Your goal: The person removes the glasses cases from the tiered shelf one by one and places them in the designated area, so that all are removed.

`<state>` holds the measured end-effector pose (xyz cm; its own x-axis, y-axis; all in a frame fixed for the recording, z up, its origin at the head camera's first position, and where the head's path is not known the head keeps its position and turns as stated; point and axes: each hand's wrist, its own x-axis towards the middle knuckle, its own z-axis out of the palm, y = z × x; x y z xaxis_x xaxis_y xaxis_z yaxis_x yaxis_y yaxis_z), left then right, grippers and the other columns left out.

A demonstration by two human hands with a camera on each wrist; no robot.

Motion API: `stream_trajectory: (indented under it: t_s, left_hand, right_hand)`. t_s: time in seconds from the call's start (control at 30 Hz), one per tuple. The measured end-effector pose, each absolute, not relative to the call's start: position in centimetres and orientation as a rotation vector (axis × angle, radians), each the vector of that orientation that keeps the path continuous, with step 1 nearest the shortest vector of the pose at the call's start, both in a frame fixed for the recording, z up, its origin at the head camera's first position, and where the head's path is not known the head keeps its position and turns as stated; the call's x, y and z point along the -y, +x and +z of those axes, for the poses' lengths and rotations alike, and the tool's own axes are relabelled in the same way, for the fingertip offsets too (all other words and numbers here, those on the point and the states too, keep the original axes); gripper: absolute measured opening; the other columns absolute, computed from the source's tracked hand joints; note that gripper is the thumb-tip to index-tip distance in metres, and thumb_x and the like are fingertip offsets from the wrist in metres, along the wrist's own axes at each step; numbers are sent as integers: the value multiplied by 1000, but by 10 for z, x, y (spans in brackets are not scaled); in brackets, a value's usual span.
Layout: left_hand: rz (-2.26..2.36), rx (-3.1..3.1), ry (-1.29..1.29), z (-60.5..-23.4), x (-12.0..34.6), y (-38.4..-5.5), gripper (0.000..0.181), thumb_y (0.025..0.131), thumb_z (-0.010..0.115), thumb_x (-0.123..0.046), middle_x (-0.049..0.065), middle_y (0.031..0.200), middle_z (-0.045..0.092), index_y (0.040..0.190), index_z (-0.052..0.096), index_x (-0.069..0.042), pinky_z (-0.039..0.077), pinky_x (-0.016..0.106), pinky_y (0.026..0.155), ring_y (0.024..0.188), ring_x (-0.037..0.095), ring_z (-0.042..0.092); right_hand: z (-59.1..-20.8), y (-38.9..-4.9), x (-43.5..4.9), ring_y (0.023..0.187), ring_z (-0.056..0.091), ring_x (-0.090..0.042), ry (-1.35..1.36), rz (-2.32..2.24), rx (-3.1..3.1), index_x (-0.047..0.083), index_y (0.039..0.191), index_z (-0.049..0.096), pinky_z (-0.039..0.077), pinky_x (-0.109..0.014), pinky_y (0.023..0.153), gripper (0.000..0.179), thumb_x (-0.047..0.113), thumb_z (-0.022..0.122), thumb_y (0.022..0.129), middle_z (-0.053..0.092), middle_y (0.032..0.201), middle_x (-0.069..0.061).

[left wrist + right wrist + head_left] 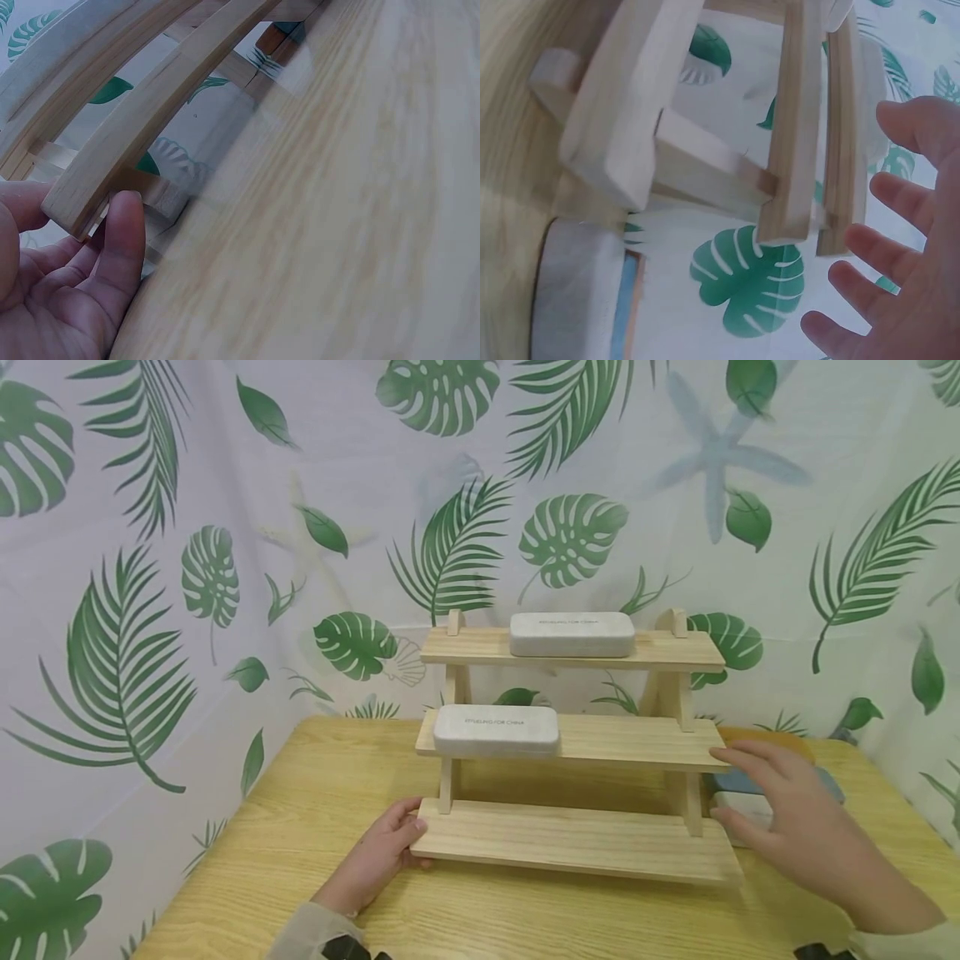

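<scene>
A three-tier wooden display stand [570,839] stands on the table. My left hand [382,852] grips the left end of its bottom shelf, thumb on top and fingers beneath, as the left wrist view also shows around the board [142,127]. Beside the right end of the middle shelf is my right hand [813,827]; in the right wrist view its fingers [877,251] are spread with nothing held. One white oblong case [495,731] with printed lettering lies on the left of the middle shelf. Another white case [572,635] lies on the top shelf.
Behind my right hand, partly hidden, another white case [742,810], a blue case [831,783] and an orange-brown one [776,742] lie on the wood-grain table [315,777]. A leaf-printed cloth [330,577] hangs behind and at the sides.
</scene>
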<state>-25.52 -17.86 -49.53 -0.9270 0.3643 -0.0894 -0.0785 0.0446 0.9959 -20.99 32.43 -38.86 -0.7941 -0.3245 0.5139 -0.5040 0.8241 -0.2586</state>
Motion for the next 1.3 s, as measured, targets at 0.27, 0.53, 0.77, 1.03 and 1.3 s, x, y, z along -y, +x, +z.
stream_trajectory:
  t_s: [0.27,0.53,0.77,1.03,1.3]
  left_hand:
    - [1954,-2029,274,-494,178,-257,59,109,48,-30,21,126,53,156,27,-1,57,40,82,104,28,62]
    - [1951,-2023,274,-494,179,-256,58,110,47,-29,21,128,53,156,27,-1,57,39,82,105,28,62]
    - [1954,-2014,286,-494,178,-256,58,110,48,-29,22,127,53,156,26,-1,57,39,82,104,28,62]
    - [1957,-2018,291,-493,177,-256,58,110,48,-28,21,128,53,156,27,0,57,40,83,105,28,62]
    - [1968,-1986,300,-494,178,-254,59,109,49,-29,22,131,54,156,27,0,56,40,84,107,29,62]
  right_hand:
    - [-376,-211,-311,126,41,-49,710,503,2472,12,145,53,37,-68,91,74,23,87,80,46,145,-20]
    - [-361,-216,-287,130,40,-45,759,549,2461,15,148,51,41,-64,89,77,22,87,80,45,148,-16]
    - [-354,-222,-267,134,38,-46,762,529,2529,20,151,46,41,-71,91,76,34,83,86,41,151,-15]
    - [-351,-232,-249,135,38,-45,785,527,2546,20,152,46,42,-70,94,73,32,81,89,39,153,-13]
    - [-349,-249,-229,138,36,-44,822,534,2574,19,153,45,40,-68,101,72,28,79,90,36,155,-15]
